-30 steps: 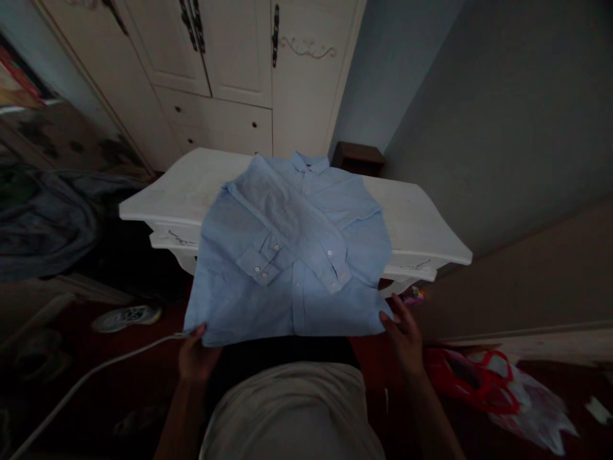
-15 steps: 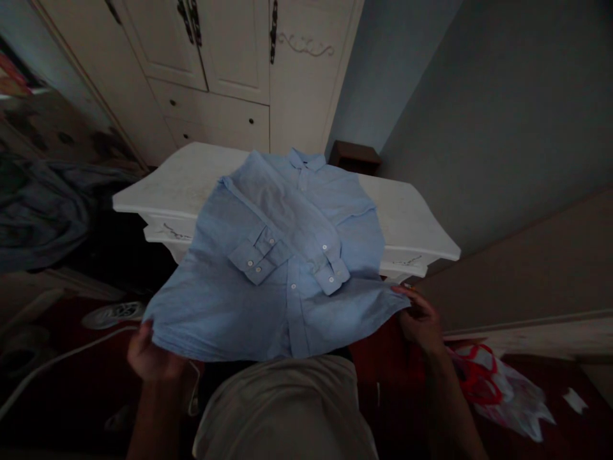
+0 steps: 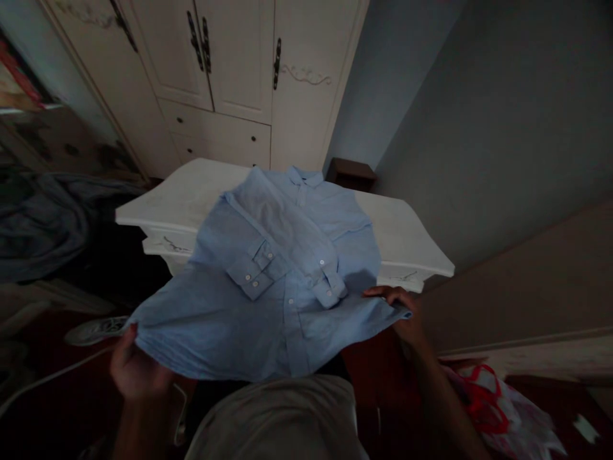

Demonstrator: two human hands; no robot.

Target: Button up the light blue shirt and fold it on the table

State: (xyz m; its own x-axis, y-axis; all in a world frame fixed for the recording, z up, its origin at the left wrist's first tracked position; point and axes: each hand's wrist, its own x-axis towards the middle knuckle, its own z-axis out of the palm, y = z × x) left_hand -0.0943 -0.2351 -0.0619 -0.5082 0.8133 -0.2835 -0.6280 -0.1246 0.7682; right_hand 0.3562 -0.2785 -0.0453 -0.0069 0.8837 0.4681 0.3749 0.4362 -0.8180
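Note:
A light blue button-up shirt (image 3: 211, 332) lies front up over a white table (image 3: 167, 191), its collar at the far edge and both sleeves folded across the front. The lower part hangs past the near edge toward me. At the left end of the hem, my left hand (image 3: 138, 370) pinches the corner of the cloth. My right hand (image 3: 400, 310) grips the shirt's right side near the hem, its fingers lying over the top of the fabric and the thumb side partly hidden.
Behind the table stands a white wardrobe (image 3: 239, 64) with dark handles. A small brown box-like piece (image 3: 352, 172) sits by the wall. Dark clothing (image 3: 43, 223) is heaped at left, a shoe (image 3: 96, 330) below it. A plastic bag (image 3: 517, 409) with red handles lies at lower right.
My left hand has drawn the hem corner outward to the left and down. My right hand has shifted inward and up along the shirt's side, fingers now further over the cloth. The view tilted up slightly.

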